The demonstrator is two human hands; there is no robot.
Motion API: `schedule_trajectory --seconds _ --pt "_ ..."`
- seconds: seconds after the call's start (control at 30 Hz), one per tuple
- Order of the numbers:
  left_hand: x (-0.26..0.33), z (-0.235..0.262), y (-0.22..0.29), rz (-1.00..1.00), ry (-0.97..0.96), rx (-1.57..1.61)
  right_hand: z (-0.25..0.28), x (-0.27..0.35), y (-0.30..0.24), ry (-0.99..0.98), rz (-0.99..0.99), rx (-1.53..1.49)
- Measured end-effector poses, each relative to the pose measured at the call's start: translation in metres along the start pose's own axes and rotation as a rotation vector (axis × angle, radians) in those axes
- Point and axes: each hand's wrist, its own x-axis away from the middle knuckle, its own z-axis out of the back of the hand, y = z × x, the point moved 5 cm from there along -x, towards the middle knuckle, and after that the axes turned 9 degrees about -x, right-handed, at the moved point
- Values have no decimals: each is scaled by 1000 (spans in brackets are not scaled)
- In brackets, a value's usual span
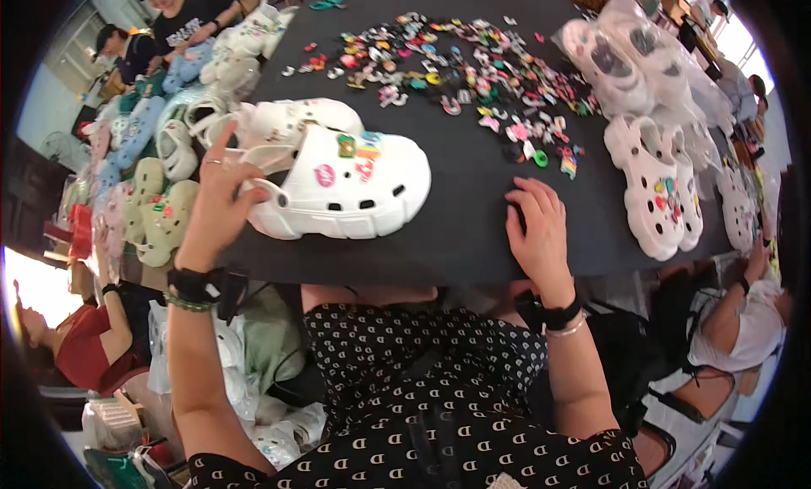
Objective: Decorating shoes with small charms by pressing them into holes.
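Observation:
A white clog [384, 189] with several colourful charms on its upper lies at the near edge of the black table. My left hand [218, 193] grips it at the heel, the thumb over the heel strap and the index finger pointing up. Just behind it sits another white clog [317, 116], partly covered. My right hand [542, 229] rests at the table's front edge, palm down, fingers loosely bent and apart, holding nothing. Beyond both hands spreads a heap of small coloured shoe charms [456, 58]; a green ring-shaped one [541, 158] lies nearest my right hand.
At the right stand white clogs [650, 193] with charms, near clogs in clear plastic bags [604, 54]. More clogs, pale green [160, 210] and blue [139, 134], crowd the left side. Green scissors [328, 2] lie at the far edge. Other people sit around the table.

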Motion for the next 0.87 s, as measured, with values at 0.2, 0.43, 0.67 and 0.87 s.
schedule_trajectory --seconds 0.2,0.43,0.67,0.87 --pt "-5 -18 -20 80 -172 119 -1 6 8 40 67 -51" --pt "5 -19 -14 69 -166 37 -35 88 -84 -940 311 -721" --pt "2 -28 -17 173 -153 -4 -156 189 -3 -1533 -101 -311" --pt "-6 -39 -27 164 -129 -38 -183 198 -32 -1563 204 111"
